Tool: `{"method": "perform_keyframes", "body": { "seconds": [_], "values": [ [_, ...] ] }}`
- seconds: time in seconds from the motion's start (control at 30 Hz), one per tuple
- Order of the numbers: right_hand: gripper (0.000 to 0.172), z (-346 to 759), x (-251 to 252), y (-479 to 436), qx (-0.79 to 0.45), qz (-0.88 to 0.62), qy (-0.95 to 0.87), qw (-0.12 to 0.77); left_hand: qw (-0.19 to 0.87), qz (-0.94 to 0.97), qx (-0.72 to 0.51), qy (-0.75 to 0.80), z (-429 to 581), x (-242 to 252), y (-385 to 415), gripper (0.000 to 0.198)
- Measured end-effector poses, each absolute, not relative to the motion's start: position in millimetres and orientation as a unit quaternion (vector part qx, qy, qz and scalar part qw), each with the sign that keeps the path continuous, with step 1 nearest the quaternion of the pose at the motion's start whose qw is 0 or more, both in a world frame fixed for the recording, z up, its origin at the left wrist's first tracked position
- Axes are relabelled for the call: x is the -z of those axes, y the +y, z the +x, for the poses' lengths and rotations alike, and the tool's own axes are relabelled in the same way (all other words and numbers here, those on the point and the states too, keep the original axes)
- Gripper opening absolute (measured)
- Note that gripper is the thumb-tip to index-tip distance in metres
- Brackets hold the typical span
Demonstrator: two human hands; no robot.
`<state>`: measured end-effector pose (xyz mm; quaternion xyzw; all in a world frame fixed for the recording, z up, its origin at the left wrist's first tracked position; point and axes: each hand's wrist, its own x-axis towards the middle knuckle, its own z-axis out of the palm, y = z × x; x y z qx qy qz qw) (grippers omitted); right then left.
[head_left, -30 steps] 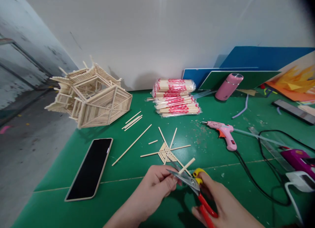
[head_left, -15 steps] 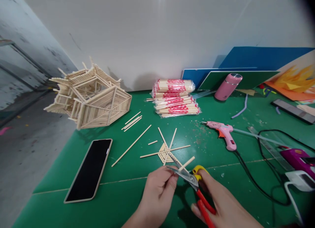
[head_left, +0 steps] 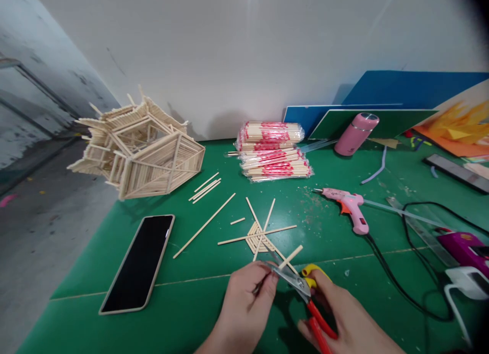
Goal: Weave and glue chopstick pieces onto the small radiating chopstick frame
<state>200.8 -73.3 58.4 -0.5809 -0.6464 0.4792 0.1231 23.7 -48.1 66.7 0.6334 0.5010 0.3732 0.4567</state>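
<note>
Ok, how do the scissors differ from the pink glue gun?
The scissors are in the right hand, while the glue gun lies on the green table. The scissors have red and yellow handles; the glue gun is mostly pink with an orange trigger. The glue gun has a dark cord; the scissors have none. Both are handheld tools.

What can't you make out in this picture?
All in the head view:
Pale wooden stick at the scissors: near end hidden by the left hand.
Metal scissors with red-and-yellow handles: handles partly covered by the right hand.
Purple rounded device: cut off by the right edge.
Pink cylindrical bottle: marking too small to read.
</note>
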Motion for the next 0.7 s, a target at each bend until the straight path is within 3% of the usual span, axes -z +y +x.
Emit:
{"method": "perform_keyframes", "body": {
  "seconds": [0.1, 0.17, 0.37, 0.57, 0.7],
  "values": [
    [0.044, 200, -55, -75, -0.469, -0.591, -0.647, 0.114, 0.272, 0.712, -0.406, 0.505, 26, -56, -53, 0.021],
    [0.045, 201, -54, -76, -0.46, -0.596, -0.65, 0.1, 0.233, 0.73, -0.414, 0.491, 26, -54, -53, 0.021],
    [0.07, 209, -56, -77, -0.427, -0.623, -0.651, 0.081, 0.444, 0.659, -0.38, 0.474, 20, -70, -46, 0.021],
    [0.068, 207, -63, -74, -0.455, -0.6, -0.652, 0.087, 0.653, 0.493, -0.34, 0.463, 16, -72, -41, 0.017],
    [0.06, 206, -68, -73, -0.467, -0.59, -0.649, 0.109, 0.714, 0.426, -0.335, 0.443, 15, -67, -40, 0.023]
  ]
}}
